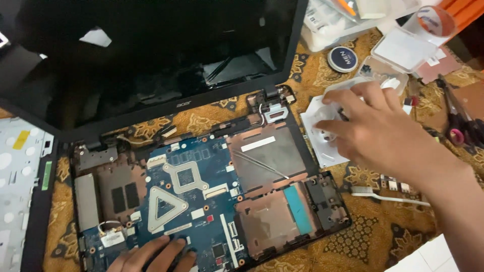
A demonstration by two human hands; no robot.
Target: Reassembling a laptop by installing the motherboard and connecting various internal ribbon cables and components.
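Note:
An opened laptop base (pixel 282 211) lies in front of me with its blue motherboard (pixel 196 201) exposed and its dark screen (pixel 151 55) tilted back. My left hand (pixel 154 256) rests on the front edge of the motherboard, fingers flat and holding nothing. My right hand (pixel 375 128) reaches to the right of the laptop, its fingers curled over a white sectioned plastic tray (pixel 317 143); whether it pinches something small there I cannot tell. A thin metal tool (pixel 262 165) lies across the copper-coloured bay of the base.
A removed grey laptop cover (pixel 17 171) lies at the left. At the back right stand clear plastic boxes (pixel 403 50), a round dark tin (pixel 342 59) and a tape roll (pixel 434 21). Pliers with pink handles (pixel 461 123) and a white brush (pixel 388 195) lie on the patterned cloth.

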